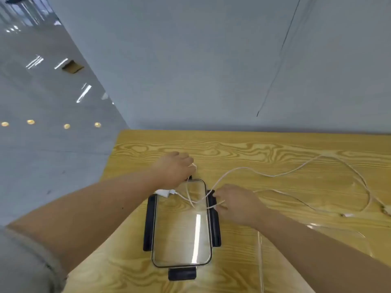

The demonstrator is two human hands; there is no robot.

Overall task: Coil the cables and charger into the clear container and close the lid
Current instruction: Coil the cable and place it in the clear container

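Right hand (237, 205) is pinched shut on the white cable (243, 169) just beside the right edge of the lid (182, 235), with a couple of strands crossing at the fingers. Left hand (174, 168) is curled closed on the cable's other end past the lid's far edge; whether there's a plug in there I can't tell. The white charger (164, 193) sits under the left wrist, touching the lid's far-left corner.

The rest of the cable trails off in a big slack loop across the table (275, 149) to the right. The clear container (313, 250) is near the right forearm, hard to make out, nothing in it that I can see.

The cable looks light and floppy, so I'd guess it springs open unless you pinch the loops where they cross. The charger's a small hard block, so grab it by the body.

No brands or writing I can read.
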